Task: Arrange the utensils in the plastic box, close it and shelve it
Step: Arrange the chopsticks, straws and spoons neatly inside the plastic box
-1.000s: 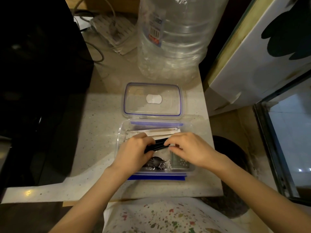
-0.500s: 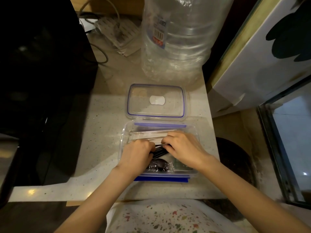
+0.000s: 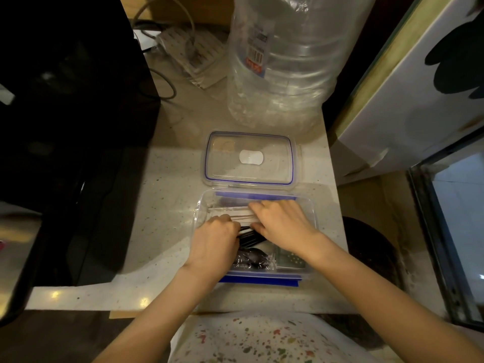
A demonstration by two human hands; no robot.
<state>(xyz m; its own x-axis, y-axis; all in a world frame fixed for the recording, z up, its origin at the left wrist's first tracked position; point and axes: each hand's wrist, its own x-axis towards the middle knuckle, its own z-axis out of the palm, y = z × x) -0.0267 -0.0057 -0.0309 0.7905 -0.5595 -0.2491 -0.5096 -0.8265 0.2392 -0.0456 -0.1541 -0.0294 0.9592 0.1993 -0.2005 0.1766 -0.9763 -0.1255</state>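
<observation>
A clear plastic box with blue clips stands open on the pale counter. Its clear lid with a blue seal lies flat just behind it. Inside are black plastic utensils, a wrapped black spoon and paper-wrapped chopsticks. Both hands are inside the box. My left hand is closed on the black utensil handles at the left. My right hand lies over the chopsticks and the black utensils, fingers pressed on them; what it holds is hidden.
A large clear water bottle stands behind the lid. A big black appliance fills the left side, with a cable and a power strip behind. A white panel leans at the right beyond the counter edge.
Both hands have slid further toward the back of the box, pushing the black utensils against the paper-wrapped chopsticks. The right hand now reaches over the chopsticks.
</observation>
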